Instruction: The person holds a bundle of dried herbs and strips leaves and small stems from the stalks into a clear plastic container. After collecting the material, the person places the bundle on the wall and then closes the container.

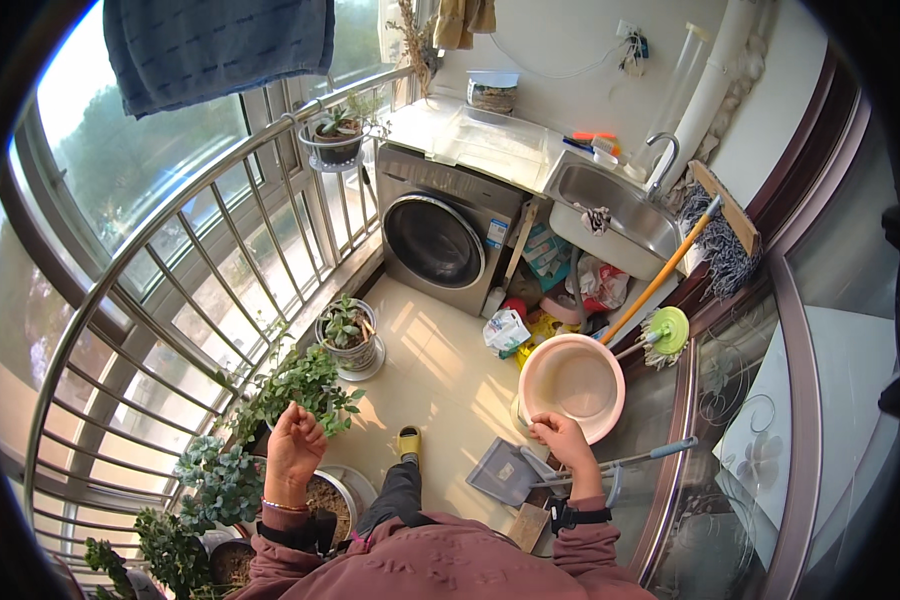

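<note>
A small blue and white label (497, 233) sits on the upper right corner of the washing machine (448, 226) front, beside the round door. On the floor to the right of the machine lies a crumpled white bag (505, 330) with green print, and behind it, under the sink (610, 213), stands a teal and white carton (545, 252) (its print is too small to make out). A round tub (492, 92) with a pale lid and a banded wrapper stands on the tabletop against the wall.
</note>
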Demonstrator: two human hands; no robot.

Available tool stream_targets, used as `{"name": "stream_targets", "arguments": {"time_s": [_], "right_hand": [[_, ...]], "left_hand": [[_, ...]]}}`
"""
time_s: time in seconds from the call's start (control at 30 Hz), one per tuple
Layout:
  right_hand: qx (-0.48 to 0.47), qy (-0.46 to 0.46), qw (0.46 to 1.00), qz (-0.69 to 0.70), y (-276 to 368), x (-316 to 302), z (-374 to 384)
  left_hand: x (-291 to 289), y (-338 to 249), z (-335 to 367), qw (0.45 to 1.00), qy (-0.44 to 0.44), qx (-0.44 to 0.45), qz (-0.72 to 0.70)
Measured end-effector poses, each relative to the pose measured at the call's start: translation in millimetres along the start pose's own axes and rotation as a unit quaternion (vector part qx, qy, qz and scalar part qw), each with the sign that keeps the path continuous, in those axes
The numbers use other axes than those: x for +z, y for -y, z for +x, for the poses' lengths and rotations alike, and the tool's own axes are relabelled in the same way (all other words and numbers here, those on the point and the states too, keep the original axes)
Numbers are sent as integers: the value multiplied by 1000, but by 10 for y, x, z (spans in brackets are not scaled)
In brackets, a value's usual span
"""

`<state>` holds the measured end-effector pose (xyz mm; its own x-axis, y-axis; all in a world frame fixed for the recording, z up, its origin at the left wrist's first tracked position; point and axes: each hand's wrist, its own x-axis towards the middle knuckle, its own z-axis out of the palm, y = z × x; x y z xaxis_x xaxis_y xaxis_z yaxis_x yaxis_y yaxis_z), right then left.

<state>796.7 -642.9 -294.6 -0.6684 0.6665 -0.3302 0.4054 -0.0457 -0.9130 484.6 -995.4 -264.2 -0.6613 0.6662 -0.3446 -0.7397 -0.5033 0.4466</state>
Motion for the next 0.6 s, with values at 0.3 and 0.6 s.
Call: {"name": "stream_targets", "arguments": {"time_s": [0.3,0.6], "right_hand": [[22,-128,988,82,752,-363,1492],[17,-185,976,116,1166,-672,2989]], "left_hand": [[1386,-207,2883,984,101,-89,115],[2154,-102,4645,982,79,-70,159]]}}
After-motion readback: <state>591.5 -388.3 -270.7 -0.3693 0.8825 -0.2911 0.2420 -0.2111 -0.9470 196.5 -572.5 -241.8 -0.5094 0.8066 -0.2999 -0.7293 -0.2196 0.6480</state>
